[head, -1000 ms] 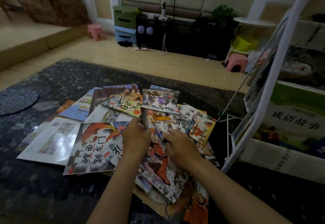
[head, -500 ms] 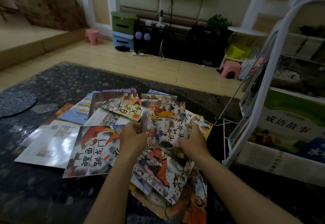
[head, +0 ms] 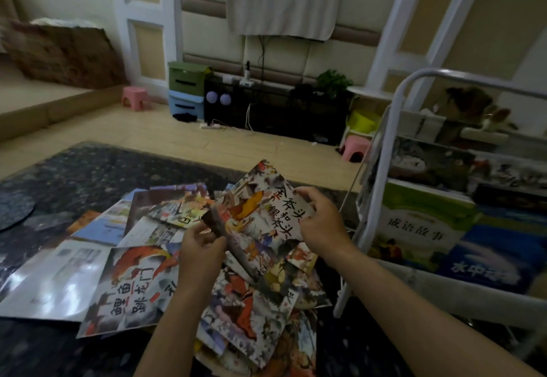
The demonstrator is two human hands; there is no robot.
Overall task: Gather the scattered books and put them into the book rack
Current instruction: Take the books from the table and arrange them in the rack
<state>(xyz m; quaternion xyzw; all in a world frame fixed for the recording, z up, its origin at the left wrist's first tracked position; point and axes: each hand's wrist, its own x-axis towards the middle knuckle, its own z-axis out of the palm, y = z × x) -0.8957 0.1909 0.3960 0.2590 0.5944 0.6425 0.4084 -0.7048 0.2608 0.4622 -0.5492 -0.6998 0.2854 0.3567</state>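
Note:
A thin picture book [head: 260,213] with black Chinese characters on its cover is raised and tilted above the pile. My left hand [head: 201,246] grips its lower left edge. My right hand [head: 321,222] pinches its right edge. Under it, several more picture books [head: 127,285] lie scattered and overlapping on the dark table [head: 65,181]. The white book rack [head: 393,151] stands at the right, with books displayed on its shelves, among them a green-covered book [head: 420,222].
A round dark mat [head: 11,211] lies at the table's left edge. Beyond the table is wooden floor with two pink stools [head: 134,96] [head: 353,147], stacked green and blue storage boxes [head: 186,89] and a dark cabinet [head: 275,110] against the wall.
Both hands have lifted the picture book off the pile and tilted it up toward the right. The view has risen, so more of the room and the rack shows.

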